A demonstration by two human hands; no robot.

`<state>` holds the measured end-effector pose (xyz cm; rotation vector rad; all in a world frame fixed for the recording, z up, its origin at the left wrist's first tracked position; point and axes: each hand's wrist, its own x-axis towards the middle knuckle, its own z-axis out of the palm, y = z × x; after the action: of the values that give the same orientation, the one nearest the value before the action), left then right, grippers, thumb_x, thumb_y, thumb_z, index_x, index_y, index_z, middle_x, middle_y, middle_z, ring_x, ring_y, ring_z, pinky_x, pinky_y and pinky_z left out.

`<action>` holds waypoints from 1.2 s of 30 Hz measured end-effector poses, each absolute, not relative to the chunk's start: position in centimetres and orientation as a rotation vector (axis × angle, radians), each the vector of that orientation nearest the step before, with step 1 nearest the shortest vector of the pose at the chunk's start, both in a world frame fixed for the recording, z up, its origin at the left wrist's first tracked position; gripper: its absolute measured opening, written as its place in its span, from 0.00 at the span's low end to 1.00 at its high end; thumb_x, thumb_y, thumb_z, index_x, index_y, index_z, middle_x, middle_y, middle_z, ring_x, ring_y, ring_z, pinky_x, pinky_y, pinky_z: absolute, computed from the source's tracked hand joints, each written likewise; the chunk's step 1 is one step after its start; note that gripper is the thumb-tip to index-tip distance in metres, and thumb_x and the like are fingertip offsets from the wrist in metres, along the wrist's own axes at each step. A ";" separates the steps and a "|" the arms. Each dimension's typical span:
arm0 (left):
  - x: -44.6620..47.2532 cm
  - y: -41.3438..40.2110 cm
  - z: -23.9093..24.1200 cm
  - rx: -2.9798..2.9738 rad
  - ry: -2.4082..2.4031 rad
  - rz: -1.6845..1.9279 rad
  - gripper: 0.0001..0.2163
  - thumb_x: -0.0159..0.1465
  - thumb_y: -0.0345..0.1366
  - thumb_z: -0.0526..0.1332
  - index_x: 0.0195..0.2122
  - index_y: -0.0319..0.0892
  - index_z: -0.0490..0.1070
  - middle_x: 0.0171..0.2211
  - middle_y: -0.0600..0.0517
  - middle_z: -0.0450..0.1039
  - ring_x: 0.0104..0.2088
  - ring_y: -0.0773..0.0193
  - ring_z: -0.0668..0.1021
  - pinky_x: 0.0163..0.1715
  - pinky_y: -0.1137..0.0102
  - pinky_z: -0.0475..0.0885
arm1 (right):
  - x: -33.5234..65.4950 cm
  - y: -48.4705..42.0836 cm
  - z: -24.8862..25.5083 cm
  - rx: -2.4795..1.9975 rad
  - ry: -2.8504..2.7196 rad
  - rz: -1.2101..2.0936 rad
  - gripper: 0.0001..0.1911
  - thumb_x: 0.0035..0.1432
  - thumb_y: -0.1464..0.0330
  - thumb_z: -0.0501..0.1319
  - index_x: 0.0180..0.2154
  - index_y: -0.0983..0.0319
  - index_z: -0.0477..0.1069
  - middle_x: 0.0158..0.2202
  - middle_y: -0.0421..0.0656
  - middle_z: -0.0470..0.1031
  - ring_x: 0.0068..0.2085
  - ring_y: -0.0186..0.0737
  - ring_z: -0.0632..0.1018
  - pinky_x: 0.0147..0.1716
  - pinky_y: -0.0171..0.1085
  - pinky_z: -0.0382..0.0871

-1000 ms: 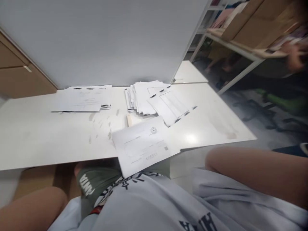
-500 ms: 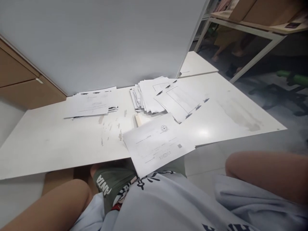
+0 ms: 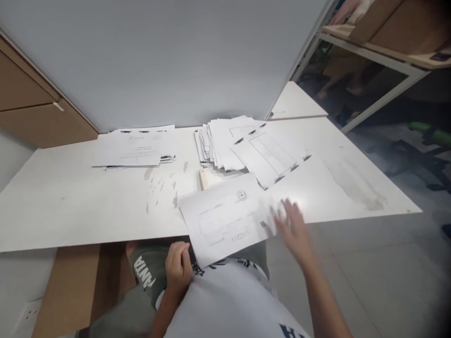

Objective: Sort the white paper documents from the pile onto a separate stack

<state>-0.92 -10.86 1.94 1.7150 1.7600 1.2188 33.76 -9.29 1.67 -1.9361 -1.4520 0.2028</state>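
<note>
A printed white sheet (image 3: 225, 220) with a round seal lies over the table's front edge, its near corner reaching my shirt. My left hand (image 3: 178, 267) is curled into a loose fist just left of that sheet, over my lap; I see nothing in it. My right hand (image 3: 293, 230), blurred by motion, has its fingers spread at the sheet's right edge. Whether its fingertips touch the paper I cannot tell. Behind the sheet lie a framed-print sheet (image 3: 273, 157) with dark edge marks and a thick, uneven stack of papers (image 3: 223, 145).
A second paper stack (image 3: 128, 150) lies at the back left of the white table (image 3: 88, 202). A small cream block (image 3: 203, 180) sits behind the front sheet. A grey panel (image 3: 176, 61) rises at the back, brown cardboard (image 3: 35, 108) at left. Another person's legs (image 3: 331, 84) show at right.
Both hands have come into view: the left beside the front sheet, the right at its right edge. Earlier only parts of my arms showed at the sides. The view has shifted slightly.
</note>
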 end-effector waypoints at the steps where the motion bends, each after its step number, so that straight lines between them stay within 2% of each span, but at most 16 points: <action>1: -1.0 -11.0 1.4 1.659 1.760 1.119 0.15 0.63 0.49 0.55 0.35 0.44 0.74 0.35 0.46 0.76 0.39 0.55 0.78 0.43 0.57 0.73 | 33.0 -9.7 1.1 -1.903 -1.470 0.254 0.25 0.64 0.52 0.51 0.55 0.59 0.67 0.61 0.50 0.64 0.63 0.56 0.61 0.58 0.58 0.57; 3: -0.9 -11.1 0.9 1.460 1.713 0.937 0.17 0.62 0.51 0.54 0.37 0.44 0.75 0.38 0.44 0.77 0.42 0.52 0.77 0.46 0.56 0.72 | 31.7 -11.2 0.1 -1.841 -1.424 0.347 0.25 0.63 0.52 0.49 0.48 0.62 0.72 0.58 0.53 0.66 0.62 0.56 0.61 0.58 0.58 0.56; 6: 0.2 -10.6 1.5 1.042 1.577 0.909 0.19 0.59 0.54 0.57 0.36 0.43 0.74 0.37 0.45 0.77 0.42 0.53 0.76 0.44 0.60 0.71 | 31.1 -12.9 -0.2 -1.858 -1.085 0.429 0.22 0.61 0.53 0.52 0.39 0.63 0.72 0.48 0.53 0.72 0.53 0.52 0.71 0.52 0.52 0.63; 8: 1.0 -10.1 2.3 0.855 1.482 0.914 0.20 0.56 0.55 0.60 0.33 0.41 0.71 0.33 0.47 0.75 0.36 0.56 0.76 0.37 0.65 0.71 | 31.7 -12.9 0.4 -1.928 -0.803 0.560 0.21 0.57 0.52 0.57 0.41 0.62 0.70 0.44 0.50 0.72 0.47 0.50 0.73 0.47 0.48 0.67; 11: 1.8 -10.0 2.9 0.834 1.444 0.879 0.20 0.55 0.55 0.61 0.27 0.41 0.66 0.24 0.54 0.68 0.27 0.65 0.70 0.28 0.72 0.64 | 33.2 -11.9 1.8 -1.927 -0.515 0.884 0.27 0.45 0.53 0.67 0.44 0.59 0.67 0.43 0.46 0.73 0.44 0.48 0.75 0.39 0.42 0.69; 14: 1.8 -10.9 2.9 0.891 1.546 0.846 0.21 0.57 0.56 0.58 0.22 0.42 0.60 0.20 0.58 0.59 0.24 0.69 0.62 0.24 0.73 0.58 | 34.1 -11.3 3.0 -1.807 -0.454 1.170 0.29 0.38 0.57 0.70 0.43 0.57 0.67 0.38 0.43 0.76 0.39 0.46 0.77 0.34 0.39 0.69; 16: 1.4 -11.4 2.8 0.935 1.601 0.827 0.21 0.58 0.56 0.57 0.22 0.43 0.58 0.21 0.58 0.57 0.24 0.68 0.61 0.25 0.73 0.57 | 34.2 -11.1 3.6 -1.763 -0.512 1.257 0.28 0.38 0.60 0.71 0.42 0.57 0.68 0.34 0.41 0.77 0.35 0.45 0.77 0.33 0.39 0.69; 19: 1.1 -11.4 2.6 1.045 1.645 0.825 0.19 0.61 0.54 0.55 0.25 0.43 0.59 0.23 0.57 0.57 0.26 0.67 0.62 0.27 0.73 0.58 | 34.0 -10.6 3.8 -1.728 -0.608 1.201 0.26 0.38 0.61 0.70 0.41 0.56 0.68 0.31 0.39 0.76 0.34 0.43 0.77 0.32 0.38 0.69; 24: 1.3 -11.4 3.6 1.259 1.705 0.817 0.19 0.62 0.51 0.54 0.22 0.43 0.54 0.20 0.59 0.51 0.24 0.69 0.58 0.25 0.73 0.55 | 34.4 -10.0 3.5 -1.688 -0.658 1.103 0.24 0.40 0.60 0.70 0.41 0.56 0.68 0.34 0.40 0.76 0.36 0.42 0.77 0.33 0.36 0.69; 27: 1.7 -11.3 4.6 1.317 1.675 0.805 0.18 0.63 0.49 0.54 0.22 0.43 0.55 0.20 0.59 0.51 0.24 0.69 0.58 0.24 0.73 0.54 | 35.2 -9.8 3.6 -1.682 -0.627 1.120 0.23 0.40 0.60 0.70 0.41 0.55 0.69 0.36 0.41 0.77 0.36 0.42 0.78 0.32 0.36 0.70; 36: 3.3 -8.9 2.6 1.193 1.578 0.680 0.21 0.58 0.54 0.55 0.19 0.44 0.51 0.19 0.58 0.49 0.23 0.69 0.57 0.23 0.73 0.53 | 37.8 -8.3 3.1 -1.816 -0.645 1.129 0.26 0.36 0.62 0.69 0.42 0.58 0.70 0.36 0.43 0.79 0.39 0.47 0.79 0.33 0.38 0.71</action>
<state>3.25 -8.95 2.64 1.1931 1.5776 0.6796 37.77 -8.29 3.12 -1.8155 -0.6449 1.1288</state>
